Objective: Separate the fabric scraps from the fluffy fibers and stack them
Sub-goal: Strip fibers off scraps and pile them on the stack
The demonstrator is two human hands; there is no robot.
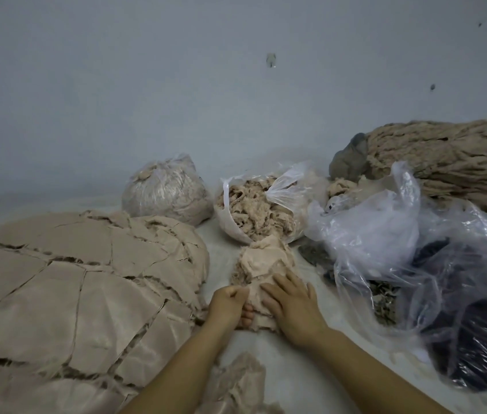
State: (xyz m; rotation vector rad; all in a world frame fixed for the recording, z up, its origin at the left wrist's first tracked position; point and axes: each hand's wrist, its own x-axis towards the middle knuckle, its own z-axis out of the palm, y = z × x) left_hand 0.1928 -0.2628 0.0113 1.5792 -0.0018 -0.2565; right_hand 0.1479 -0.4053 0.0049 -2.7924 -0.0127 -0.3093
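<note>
Right now your left hand (226,303) is curled into a fist, pinching the near-left edge of the small beige heap of scraps and fibers (261,271) on the pale floor (302,380), while your right hand (291,306) lies flat on top of it, fingers straight and pressing. That heap sits between the broad stack of flat fabric scraps (81,294) at the left of the floor and the crumpled clear plastic bags (391,252) at the right, just in front of the open bag of fluff (258,207).

Expect everything to be light, limp and clingy. The scraps look like thin woven cloth with frayed, ragged edges; they will drape and fold, so take one by a corner or a clean edge and peel it away slowly. The fibers are soft, matted tufts that likely snag on the fraying, so hold the fluff down with your flat hand as you pull. Lay each piece flat on the stack, whose cracked, overlapping sheets look stable but easily ruffled.
</note>
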